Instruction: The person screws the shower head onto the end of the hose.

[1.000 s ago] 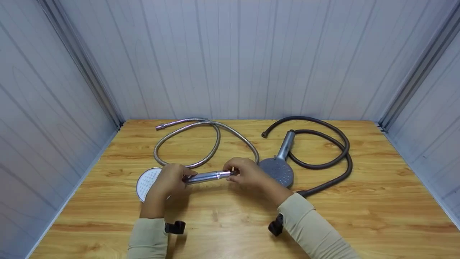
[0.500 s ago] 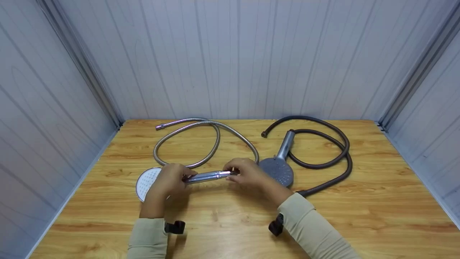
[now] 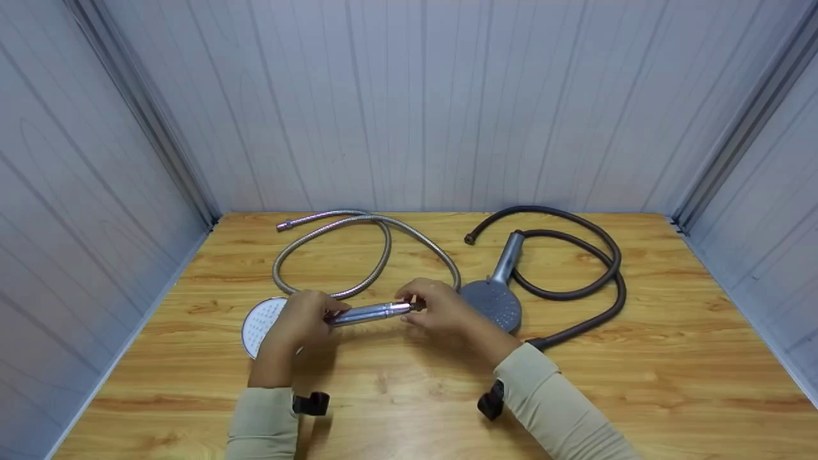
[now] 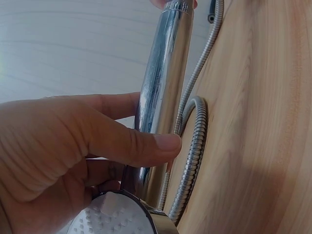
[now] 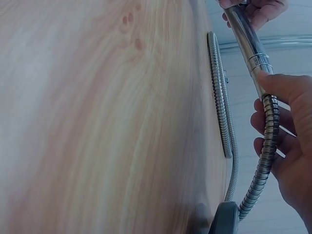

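Observation:
My left hand (image 3: 307,319) grips the chrome handle (image 3: 367,313) of a hand shower close to its round white spray face (image 3: 261,324). In the left wrist view the thumb lies across the handle (image 4: 161,87) and the other fingers go behind it. My right hand (image 3: 441,310) pinches the other end of the handle, where the silver hose (image 5: 261,173) meets it; the right wrist view shows the thumb on the chrome collar (image 5: 262,83) and the fingers behind the hose. Whether the joint is tight cannot be told.
Behind my hands the silver hose (image 3: 441,252) lies looped on the wooden table (image 3: 396,409), its free end fitting (image 3: 284,225) at the back left. Beside my right hand lies a grey shower head (image 3: 489,303) with a coiled dark hose (image 3: 618,252). Pale panels (image 3: 422,108) enclose the back and sides.
The fingers of my right hand have shifted slightly around the handle's end. My left hand and the hand shower stay in place.

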{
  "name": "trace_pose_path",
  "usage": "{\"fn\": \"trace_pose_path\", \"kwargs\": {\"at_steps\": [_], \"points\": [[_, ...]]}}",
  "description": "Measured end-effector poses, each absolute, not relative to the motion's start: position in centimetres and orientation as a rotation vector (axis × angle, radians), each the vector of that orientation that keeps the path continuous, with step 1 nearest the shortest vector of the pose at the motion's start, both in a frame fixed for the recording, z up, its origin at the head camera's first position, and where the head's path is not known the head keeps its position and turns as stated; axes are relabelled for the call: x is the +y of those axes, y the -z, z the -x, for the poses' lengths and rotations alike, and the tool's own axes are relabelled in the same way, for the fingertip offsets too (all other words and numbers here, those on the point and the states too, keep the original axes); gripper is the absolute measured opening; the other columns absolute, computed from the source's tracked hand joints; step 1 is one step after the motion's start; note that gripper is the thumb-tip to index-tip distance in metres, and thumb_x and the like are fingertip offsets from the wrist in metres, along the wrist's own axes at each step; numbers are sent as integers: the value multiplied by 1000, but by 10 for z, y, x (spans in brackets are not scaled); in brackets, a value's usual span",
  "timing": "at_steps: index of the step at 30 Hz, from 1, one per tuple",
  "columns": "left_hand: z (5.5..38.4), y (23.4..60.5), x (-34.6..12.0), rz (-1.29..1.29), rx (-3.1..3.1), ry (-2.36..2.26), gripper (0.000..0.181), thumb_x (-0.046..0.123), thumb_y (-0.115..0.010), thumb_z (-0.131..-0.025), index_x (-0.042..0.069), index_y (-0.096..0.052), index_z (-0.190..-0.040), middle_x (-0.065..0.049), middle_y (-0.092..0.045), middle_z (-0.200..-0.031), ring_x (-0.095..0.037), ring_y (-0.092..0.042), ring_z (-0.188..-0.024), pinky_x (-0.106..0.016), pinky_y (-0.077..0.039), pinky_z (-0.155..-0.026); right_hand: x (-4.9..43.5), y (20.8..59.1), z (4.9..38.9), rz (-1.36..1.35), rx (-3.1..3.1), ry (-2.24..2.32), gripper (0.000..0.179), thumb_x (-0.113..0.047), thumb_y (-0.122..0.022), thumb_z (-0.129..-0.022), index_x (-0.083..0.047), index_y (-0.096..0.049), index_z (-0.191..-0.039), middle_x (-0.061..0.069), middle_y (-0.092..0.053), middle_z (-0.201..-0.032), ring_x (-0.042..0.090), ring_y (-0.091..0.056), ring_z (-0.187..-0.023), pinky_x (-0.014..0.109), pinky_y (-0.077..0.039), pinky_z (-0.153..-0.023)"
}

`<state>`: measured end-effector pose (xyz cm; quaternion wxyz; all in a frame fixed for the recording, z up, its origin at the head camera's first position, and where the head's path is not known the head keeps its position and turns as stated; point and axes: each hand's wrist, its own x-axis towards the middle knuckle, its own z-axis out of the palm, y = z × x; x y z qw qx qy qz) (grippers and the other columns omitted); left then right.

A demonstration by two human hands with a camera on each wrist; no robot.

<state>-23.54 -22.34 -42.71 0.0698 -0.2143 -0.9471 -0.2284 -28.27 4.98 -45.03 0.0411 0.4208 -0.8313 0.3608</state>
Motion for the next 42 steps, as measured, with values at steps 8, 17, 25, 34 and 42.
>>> {"fn": "trace_pose_path", "kwargs": {"at_steps": [8,17,25,34,42], "points": [[235,425,-223,572,-2907,733,36,-6,-72,-68,12,-80,-98,4,-60,-66,-13,-46,-60,-32,-39,-56,49,453,284,-1322,-2466,-1108,20,-2,-77,-80,-6,-68,-98,5,-64,-90,17,-58,-77,27,-49,-67],[234,425,-223,577,-2907,723,35,-8,-72,-69,10,-79,-98,3,-59,-65,-14,-46,-60,-31,-38,-56,49,453,285,-1333,-2464,-1104,19,-1,-76,-80,-6,-68,-97,4,-65,-89,16,-59,-77,28,-50,-67],[235,426,-224,609,-2896,714,36,-7,-72,-68,11,-80,-98,2,-61,-66,-14,-46,-60,-31,-38,-56,50,452,283,-1295,-2547,-1090,17,-4,-75,-83,-8,-69,-98,2,-64,-90,12,-56,-77,26,-48,-68],[234,426,-223,570,-2917,729,36,-8,-74,-69,12,-80,-98,5,-62,-70,-13,-48,-62,-29,-38,-56,50,448,281,-1299,-2587,-1104,15,-7,-73,-86,-7,-70,-101,2,-65,-92,12,-56,-78,26,-48,-69],[232,425,-223,541,-2937,742,35,-8,-73,-71,12,-79,-99,4,-63,-72,-14,-48,-62,-30,-38,-56,50,448,279,-1284,-2610,-1116,15,-8,-72,-87,-8,-70,-102,1,-66,-93,11,-56,-79,26,-48,-69]]}}
